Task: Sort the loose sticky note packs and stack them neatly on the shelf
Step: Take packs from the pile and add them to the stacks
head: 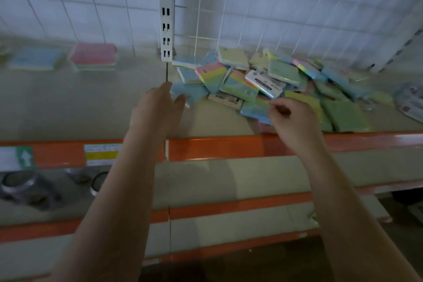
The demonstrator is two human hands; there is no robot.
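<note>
Both hands reach over the orange shelf edge (217, 147) toward the loose sticky note packs (270, 82). We see the left hand (158, 107) with fingers extended and slightly spread, holding nothing, its fingertips at a blue pack (194, 92) on the left fringe of the pile; whether they touch it we cannot tell. We see the right hand (290, 119) with thumb and forefinger curled toward each other above a blue-and-green pack (254, 109) at the pile's near edge; motion blur keeps us from telling whether anything is pinched.

The loose packs lie heaped on the right section of the shelf (68, 103), against the wire grid back panel (274, 11). They are nearly square, so we can name no long axis; they face every way, some flat, some tilted on their neighbours, and one shows a white printed label (263, 83) running diagonally.

On the left section, well apart from the heap, two sorted stacks lie flat and square to the shelf: a pink-topped stack (93, 57) and, just beside it, a blue-topped stack (36, 58). A slotted white upright (166, 11) divides the two sections. Price labels (103, 154) sit on the orange edge, and lower shelves show below.
</note>
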